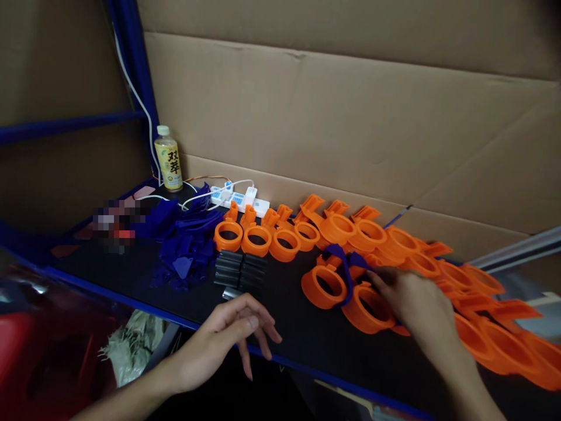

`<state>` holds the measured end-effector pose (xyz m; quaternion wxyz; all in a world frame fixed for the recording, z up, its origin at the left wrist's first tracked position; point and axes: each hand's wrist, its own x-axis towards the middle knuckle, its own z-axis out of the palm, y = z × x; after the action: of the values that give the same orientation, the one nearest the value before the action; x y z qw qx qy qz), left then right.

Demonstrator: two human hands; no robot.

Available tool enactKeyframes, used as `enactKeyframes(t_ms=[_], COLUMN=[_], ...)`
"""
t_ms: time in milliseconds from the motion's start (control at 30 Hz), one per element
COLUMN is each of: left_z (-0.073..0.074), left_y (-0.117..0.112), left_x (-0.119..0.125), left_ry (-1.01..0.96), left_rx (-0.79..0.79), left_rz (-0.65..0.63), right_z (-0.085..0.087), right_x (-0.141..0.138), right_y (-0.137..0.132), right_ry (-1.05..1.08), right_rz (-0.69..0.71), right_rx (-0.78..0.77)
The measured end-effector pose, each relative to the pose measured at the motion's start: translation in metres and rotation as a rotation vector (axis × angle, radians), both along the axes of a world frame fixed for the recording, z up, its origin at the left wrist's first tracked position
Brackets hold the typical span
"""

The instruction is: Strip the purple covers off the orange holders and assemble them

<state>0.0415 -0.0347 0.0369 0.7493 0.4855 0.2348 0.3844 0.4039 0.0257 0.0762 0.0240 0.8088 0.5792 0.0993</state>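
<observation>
My left hand (pixel 239 330) hovers over the front edge of the table, empty, with its fingers loosely curled and apart. My right hand (pixel 407 295) reaches in among the orange ring-shaped plastic parts. Its fingertips close on the end of a dark blue plastic strip (pixel 347 270), which bends between two rings; some of the fingers are hidden. The nearer orange ring (pixel 369 310) lies just below these fingers, and another orange ring (pixel 323 289) is left of it. Closest to my left hand is a stack of black ribbed pieces (pixel 240 270).
A heap of blue plastic pieces (pixel 186 245) lies on the left of the black table (pixel 280 304). Behind stand a drink bottle (pixel 169 159) and a white power strip (pixel 241 200) with cables. Rows of orange rings (pixel 504 345) fill the right. A cardboard wall (pixel 342 123) closes the back.
</observation>
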Motion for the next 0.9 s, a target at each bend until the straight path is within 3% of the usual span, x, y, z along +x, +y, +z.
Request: enactKeyframes(t_ms=[200,300,400,533,700,767,900], left_z=[-0.002,-0.004,-0.005,0.000,0.010,0.012,0.019], left_y=[0.000,0.000,0.001,-0.001,-0.009,-0.013,-0.016], left_x=[0.002,0.003,0.003,0.004,0.009,0.009,0.002], left_ry=[-0.018,-0.029,-0.040,-0.076,-0.204,-0.212,-0.192], left_rx=[-0.023,-0.037,-0.048,-0.043,-0.086,-0.154,-0.303], left_rz=[-0.020,-0.033,-0.053,-0.102,-0.017,0.093,0.314], right_z=[0.006,0.023,0.046,0.068,0.066,0.059,0.051], right_x=[0.002,-0.001,-0.008,-0.041,-0.117,-0.145,-0.179], right_y=[-0.006,-0.014,-0.029,-0.057,-0.085,-0.087,-0.077], right_ry=[-0.087,-0.133,-0.191,-0.325,-0.217,-0.169,-0.242], right_rz=[0.040,0.013,0.091,0.426,1.140,1.259,1.303], right_rx=[0.072,0.174,0.325,0.527,0.453,0.415,0.322])
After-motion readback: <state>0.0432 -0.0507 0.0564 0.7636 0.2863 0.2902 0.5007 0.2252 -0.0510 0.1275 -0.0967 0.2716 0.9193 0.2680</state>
